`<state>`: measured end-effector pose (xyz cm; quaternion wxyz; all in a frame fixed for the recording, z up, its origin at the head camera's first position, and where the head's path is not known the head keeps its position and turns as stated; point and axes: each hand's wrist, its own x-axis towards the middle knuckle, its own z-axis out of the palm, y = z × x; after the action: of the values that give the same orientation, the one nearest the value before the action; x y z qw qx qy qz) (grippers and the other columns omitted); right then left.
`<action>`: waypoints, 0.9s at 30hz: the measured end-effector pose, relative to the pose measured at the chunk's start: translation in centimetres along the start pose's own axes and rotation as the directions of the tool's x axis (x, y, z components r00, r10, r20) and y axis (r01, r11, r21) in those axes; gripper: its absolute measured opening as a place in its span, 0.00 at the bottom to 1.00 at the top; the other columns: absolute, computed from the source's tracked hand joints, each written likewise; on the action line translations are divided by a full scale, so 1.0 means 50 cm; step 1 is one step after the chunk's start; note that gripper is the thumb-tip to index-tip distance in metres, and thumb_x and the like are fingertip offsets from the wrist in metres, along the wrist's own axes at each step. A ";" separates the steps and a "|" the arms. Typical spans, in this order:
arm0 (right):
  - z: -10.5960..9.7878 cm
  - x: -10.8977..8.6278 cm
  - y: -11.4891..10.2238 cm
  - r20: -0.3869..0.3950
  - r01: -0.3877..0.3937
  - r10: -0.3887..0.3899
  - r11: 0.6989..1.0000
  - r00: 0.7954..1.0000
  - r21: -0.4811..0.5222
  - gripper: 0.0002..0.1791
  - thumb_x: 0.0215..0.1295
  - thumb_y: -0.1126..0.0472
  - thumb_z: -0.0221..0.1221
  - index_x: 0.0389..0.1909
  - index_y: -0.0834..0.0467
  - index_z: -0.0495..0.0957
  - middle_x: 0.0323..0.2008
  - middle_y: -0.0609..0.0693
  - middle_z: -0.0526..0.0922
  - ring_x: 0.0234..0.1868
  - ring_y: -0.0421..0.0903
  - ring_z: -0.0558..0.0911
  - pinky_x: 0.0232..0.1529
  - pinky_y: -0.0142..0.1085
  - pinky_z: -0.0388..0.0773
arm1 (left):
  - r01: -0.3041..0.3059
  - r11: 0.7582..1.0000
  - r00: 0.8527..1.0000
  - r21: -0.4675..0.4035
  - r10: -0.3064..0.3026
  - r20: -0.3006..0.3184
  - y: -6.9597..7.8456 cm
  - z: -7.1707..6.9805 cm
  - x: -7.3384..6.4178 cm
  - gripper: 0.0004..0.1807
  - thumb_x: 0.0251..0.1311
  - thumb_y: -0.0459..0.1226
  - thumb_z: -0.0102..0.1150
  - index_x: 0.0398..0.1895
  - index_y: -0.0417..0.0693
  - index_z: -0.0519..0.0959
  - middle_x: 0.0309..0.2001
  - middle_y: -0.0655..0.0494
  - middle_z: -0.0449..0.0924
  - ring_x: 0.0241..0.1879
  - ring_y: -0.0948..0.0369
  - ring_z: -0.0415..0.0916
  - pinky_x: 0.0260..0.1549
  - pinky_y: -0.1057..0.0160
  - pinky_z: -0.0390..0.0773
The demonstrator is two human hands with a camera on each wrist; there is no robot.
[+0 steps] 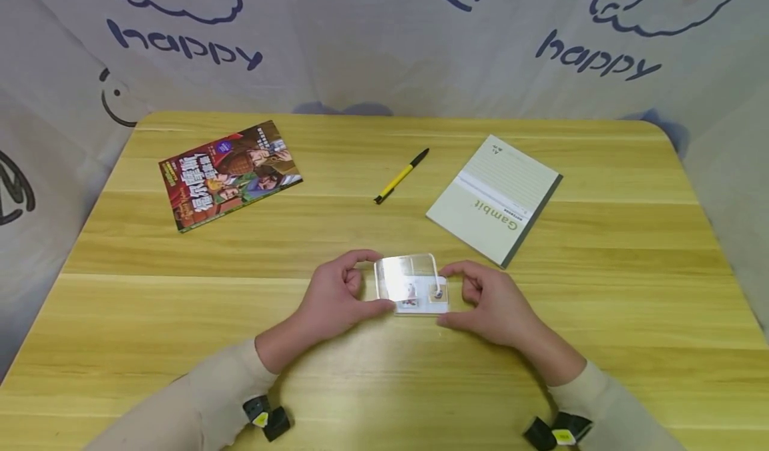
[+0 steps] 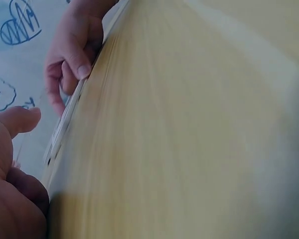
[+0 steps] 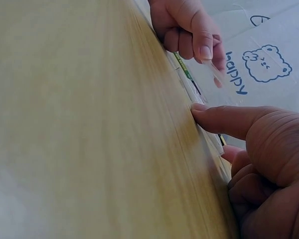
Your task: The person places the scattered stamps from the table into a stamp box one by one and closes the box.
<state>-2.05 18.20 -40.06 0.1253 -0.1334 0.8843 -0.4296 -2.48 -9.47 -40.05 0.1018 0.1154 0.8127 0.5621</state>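
Observation:
In the head view my left hand (image 1: 336, 297) pinches a clear plastic lid (image 1: 414, 264) between thumb and forefinger at its left side. The lid is tilted and raised over a shallow white-bottomed case base (image 1: 423, 308), overlapping its left part. Thumb and forefinger of my right hand (image 1: 495, 304) grip the right end of that base, which lies on the table. Small printed squares (image 1: 437, 293) show inside; glare and the lid blur their details. From the right wrist, the lid (image 3: 220, 75) appears edge-on, above the table, in the left hand (image 3: 189, 30).
On the wooden table (image 1: 180, 304), a colourful comic-style book (image 1: 231, 176) lies at the back left. A yellow and black pen (image 1: 401, 176) lies behind the case. Back right is a Gambit notebook (image 1: 495, 197). A printed cloth (image 1: 390, 51) hangs behind the table.

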 end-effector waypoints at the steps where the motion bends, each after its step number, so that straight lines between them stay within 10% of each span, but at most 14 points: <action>1: 0.000 0.000 0.000 0.001 -0.001 0.001 1.000 1.000 -0.002 0.33 0.40 0.58 0.82 0.51 0.52 0.80 0.17 0.41 0.61 0.21 0.39 0.62 0.36 0.40 0.68 | 0.000 1.000 1.000 0.011 0.000 0.008 0.003 0.005 0.001 0.37 0.39 0.35 0.84 0.58 0.44 0.78 0.14 0.64 0.56 0.16 0.66 0.52 0.22 0.66 0.63; 27: -0.001 0.000 0.001 0.002 -0.005 0.005 1.000 1.000 0.019 0.35 0.40 0.58 0.82 0.53 0.53 0.80 0.18 0.42 0.61 0.22 0.40 0.62 0.33 0.38 0.67 | -0.004 0.983 0.990 0.182 -0.021 0.139 0.016 0.026 0.018 0.36 0.39 0.38 0.84 0.56 0.43 0.79 0.16 0.63 0.61 0.16 0.68 0.56 0.17 0.67 0.59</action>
<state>-2.07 18.28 -40.08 0.1286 -0.1302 0.8803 -0.4376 -2.90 -7.77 -39.78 0.1502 0.1601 0.8518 0.4757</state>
